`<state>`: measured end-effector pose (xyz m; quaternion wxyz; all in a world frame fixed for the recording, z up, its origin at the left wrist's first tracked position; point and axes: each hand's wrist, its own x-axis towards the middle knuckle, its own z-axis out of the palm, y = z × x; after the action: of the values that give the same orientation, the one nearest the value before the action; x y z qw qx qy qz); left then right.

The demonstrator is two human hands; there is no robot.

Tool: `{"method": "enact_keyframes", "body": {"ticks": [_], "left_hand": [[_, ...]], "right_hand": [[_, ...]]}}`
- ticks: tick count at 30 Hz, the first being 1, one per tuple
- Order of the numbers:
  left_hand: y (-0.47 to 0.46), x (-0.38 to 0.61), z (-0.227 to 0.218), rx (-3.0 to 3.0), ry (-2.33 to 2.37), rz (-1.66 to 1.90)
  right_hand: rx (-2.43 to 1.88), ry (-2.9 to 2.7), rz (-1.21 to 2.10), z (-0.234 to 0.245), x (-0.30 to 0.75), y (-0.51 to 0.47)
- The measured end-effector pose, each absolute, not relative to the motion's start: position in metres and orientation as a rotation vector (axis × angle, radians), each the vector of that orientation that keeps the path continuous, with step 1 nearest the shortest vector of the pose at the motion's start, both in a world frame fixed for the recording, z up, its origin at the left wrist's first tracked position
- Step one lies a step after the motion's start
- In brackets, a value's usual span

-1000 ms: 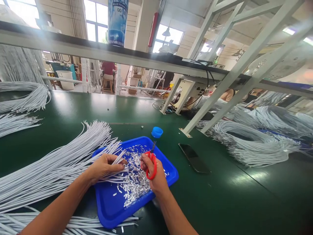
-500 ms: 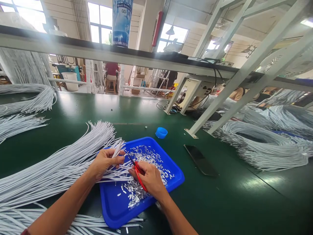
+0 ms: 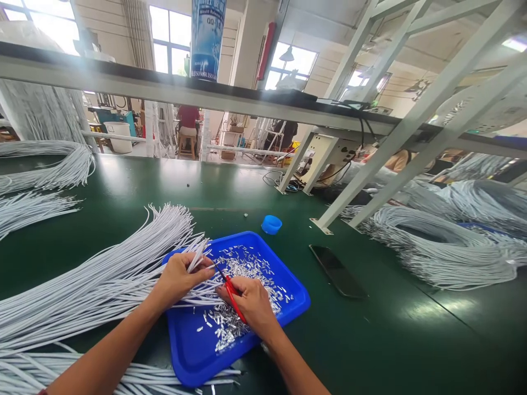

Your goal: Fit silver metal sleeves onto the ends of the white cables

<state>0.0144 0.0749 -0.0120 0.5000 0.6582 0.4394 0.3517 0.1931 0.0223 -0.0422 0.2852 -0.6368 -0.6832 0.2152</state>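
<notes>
My left hand (image 3: 181,277) is closed around several white cables (image 3: 198,253), whose ends stick up past the fingers. In my right hand (image 3: 253,304) is a pair of red-handled pliers (image 3: 234,299), its handles in the palm. The narrow dark jaws reach the left fingertips at a cable end; exactly what lies between them is too small to tell. Both hands are above a blue tray (image 3: 185,362) holding many short silvery pieces (image 3: 233,323). A large bundle of white cables (image 3: 102,280) runs in from the left, under my left hand, its ends partly over the tray.
Right of the tray lie a dark phone (image 3: 337,271) and a blue cap (image 3: 272,224) on the green table (image 3: 391,340). Metal shelf legs (image 3: 349,192) and coiled cables (image 3: 444,247) stand farther right. More cables (image 3: 45,159) lie at left. A blue can (image 3: 207,41) stands on the shelf.
My left fingers have shifted slightly right, closer to the pliers. The plier handles look nearer together. The tray and cable bundle have stayed almost in place.
</notes>
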Motion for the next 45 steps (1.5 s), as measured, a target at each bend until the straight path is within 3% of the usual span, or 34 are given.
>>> {"method": "enact_keyframes", "body": {"ticks": [13,20,25,31,34,40,45], "left_hand": [[0.078,0.014,-0.015,1.225,0.947,0.735],[0.074,0.015,-0.016,1.475,0.822,0.646],[0.072,0.019,-0.021,1.498,0.984,0.656],[0.072,0.016,-0.013,1.404,0.897,0.653],[0.075,0.012,-0.009,1.325,0.860,0.585],[0.082,0.008,-0.012,1.170,0.870,0.718],[0.080,0.010,-0.009,1.128,0.923,0.745]], "right_hand": [[-1.630,-1.865,0.523,-0.034,0.202,0.028],[-1.197,-1.274,1.062,-0.036,0.182,0.027],[-1.183,-1.279,0.696,-0.039,0.168,0.020],[-1.018,-0.856,1.084,-0.033,0.189,0.030],[-1.072,-0.862,1.016,-0.029,0.201,0.030],[-1.402,-1.623,0.665,-0.018,0.194,0.018],[-1.685,-1.862,0.398,-0.023,0.188,0.018]]}}
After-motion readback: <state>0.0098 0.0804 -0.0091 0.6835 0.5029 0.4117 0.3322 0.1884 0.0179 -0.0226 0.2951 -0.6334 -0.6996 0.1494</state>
